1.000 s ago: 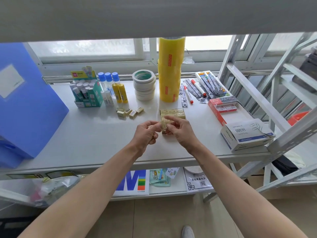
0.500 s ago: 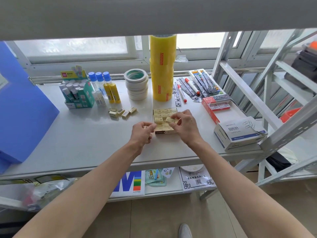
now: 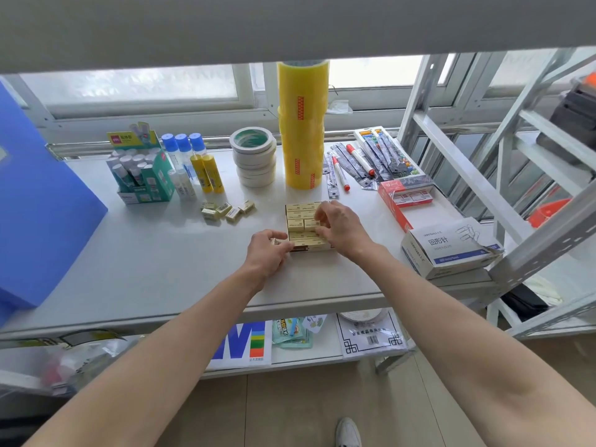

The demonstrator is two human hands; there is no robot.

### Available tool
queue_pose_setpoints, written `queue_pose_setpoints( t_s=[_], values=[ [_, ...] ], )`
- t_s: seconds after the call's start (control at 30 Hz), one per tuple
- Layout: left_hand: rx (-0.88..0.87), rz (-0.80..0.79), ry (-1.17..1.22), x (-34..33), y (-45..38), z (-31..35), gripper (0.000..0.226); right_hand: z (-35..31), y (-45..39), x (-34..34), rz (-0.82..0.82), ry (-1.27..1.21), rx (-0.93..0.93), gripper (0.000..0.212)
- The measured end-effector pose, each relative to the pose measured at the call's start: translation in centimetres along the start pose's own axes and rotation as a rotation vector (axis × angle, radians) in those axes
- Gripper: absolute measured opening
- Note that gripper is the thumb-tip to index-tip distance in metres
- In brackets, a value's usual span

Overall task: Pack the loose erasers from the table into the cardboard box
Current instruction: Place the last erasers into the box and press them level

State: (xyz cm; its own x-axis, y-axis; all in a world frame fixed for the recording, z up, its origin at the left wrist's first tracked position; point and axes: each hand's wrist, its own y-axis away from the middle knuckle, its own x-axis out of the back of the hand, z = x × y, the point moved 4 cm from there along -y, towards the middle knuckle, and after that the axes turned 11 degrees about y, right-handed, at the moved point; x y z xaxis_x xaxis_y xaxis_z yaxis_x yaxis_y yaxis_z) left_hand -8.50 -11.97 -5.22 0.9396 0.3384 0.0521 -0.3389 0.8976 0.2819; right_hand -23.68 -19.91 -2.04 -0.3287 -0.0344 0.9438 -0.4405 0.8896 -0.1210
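The small cardboard box (image 3: 301,250) lies in the middle of the white table, with rows of pale yellow erasers inside it. My right hand (image 3: 342,229) is over the box's right half and pinches one eraser (image 3: 310,224) down among the rows. At the box's near left corner my left hand (image 3: 266,253) is curled round another eraser (image 3: 274,241), of which only a pale edge shows. Several loose erasers (image 3: 227,210) lie in a cluster to the left of the box.
Behind the box stand a tall stack of yellow tape (image 3: 301,124) and white tape rolls (image 3: 254,159). Glue sticks (image 3: 193,166) are at the back left, pens (image 3: 358,162) and a red box (image 3: 406,196) at the right, a paper-clip box (image 3: 448,250) at the near right, a blue folder (image 3: 38,204) far left.
My right hand carried its eraser forward from in front of the box down into the box. My left hand sank to the box's near left corner.
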Motion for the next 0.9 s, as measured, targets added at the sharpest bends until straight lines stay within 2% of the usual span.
queue_pose_setpoints(
  t_s=[0.2, 0.37, 0.43, 0.5, 0.57, 0.63, 0.77, 0.9],
  values=[
    [0.004, 0.001, -0.036, 0.0, 0.1, 0.1, 0.022, -0.5, 0.2, -0.4, 0.023, 0.013, -0.011, 0.009],
    [0.009, -0.001, -0.049, 0.1, 0.2, 0.1, 0.024, -0.4, 0.4, -0.3, 0.063, -0.015, -0.035, 0.011],
    [0.027, 0.017, 0.004, 0.1, 0.5, 0.3, 0.027, -0.3, 0.7, -0.2, 0.096, -0.02, -0.039, 0.012],
    [0.096, 0.019, 0.178, 0.3, 0.9, 0.6, 0.044, -0.6, 1.2, -0.1, 0.151, -0.043, -0.037, 0.011],
    [0.179, -0.065, 0.432, 0.5, 1.2, 0.6, 0.063, -1.5, 1.6, 0.1, 0.185, -0.103, -0.015, 0.009],
    [0.225, -0.167, 0.563, 0.9, 1.3, 0.4, 0.078, -2.8, 2.0, 0.2, 0.17, -0.193, 0.027, 0.009],
    [0.262, -0.313, 0.589, 1.2, 1.7, 0.5, 0.103, -5.7, 2.8, 0.3, 0.025, -0.36, 0.105, 0.021],
    [0.31, -0.391, 0.64, 1.7, 2.2, 0.7, 0.102, -6.9, 3.2, 0.4, -0.086, -0.348, 0.181, 0.021]
  ],
)
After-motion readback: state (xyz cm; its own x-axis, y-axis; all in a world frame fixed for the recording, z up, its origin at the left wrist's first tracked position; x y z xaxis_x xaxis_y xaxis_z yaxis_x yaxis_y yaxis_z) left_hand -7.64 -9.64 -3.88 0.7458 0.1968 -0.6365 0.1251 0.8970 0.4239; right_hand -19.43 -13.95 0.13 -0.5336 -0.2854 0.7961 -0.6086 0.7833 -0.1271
